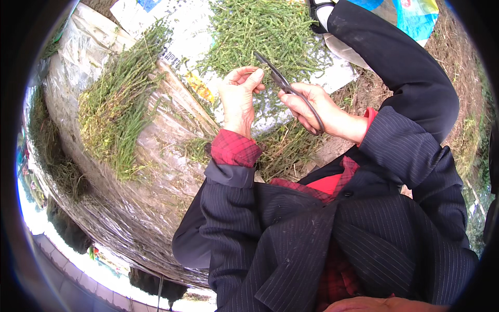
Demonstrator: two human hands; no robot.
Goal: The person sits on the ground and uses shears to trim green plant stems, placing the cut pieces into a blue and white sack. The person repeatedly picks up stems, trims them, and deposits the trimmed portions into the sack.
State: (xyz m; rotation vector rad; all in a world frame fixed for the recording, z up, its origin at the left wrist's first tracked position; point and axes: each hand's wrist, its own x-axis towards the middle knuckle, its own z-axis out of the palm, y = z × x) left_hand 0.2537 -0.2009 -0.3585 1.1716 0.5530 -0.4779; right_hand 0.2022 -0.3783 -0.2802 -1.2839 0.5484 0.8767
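Observation:
My right hand (pixel 312 105) grips a pair of dark metal scissors (pixel 275 74) by the loop handles, with the blades pointing up and to the left. Just left of the blades, thumb and forefinger of my left hand (pixel 239 99) pinch a thin, pale plant stem (pixel 252 71). Beyond both hands lies a heap of short green plant sprigs (pixel 261 35) on a white printed sheet (pixel 187 23). Below my wrists, nearer my body, is a loose pile of greenish-brown stalks (pixel 288 148).
To the left, a long bundle of leafy stalks (pixel 121 101) rests on clear plastic sheeting (pixel 171 195). Darker stalks (pixel 54 152) lie farther left. My leg in black trousers (pixel 409 58) stretches along the right side, beside a blue-and-white plastic bag (pixel 419 19) and bare soil (pixel 452 39).

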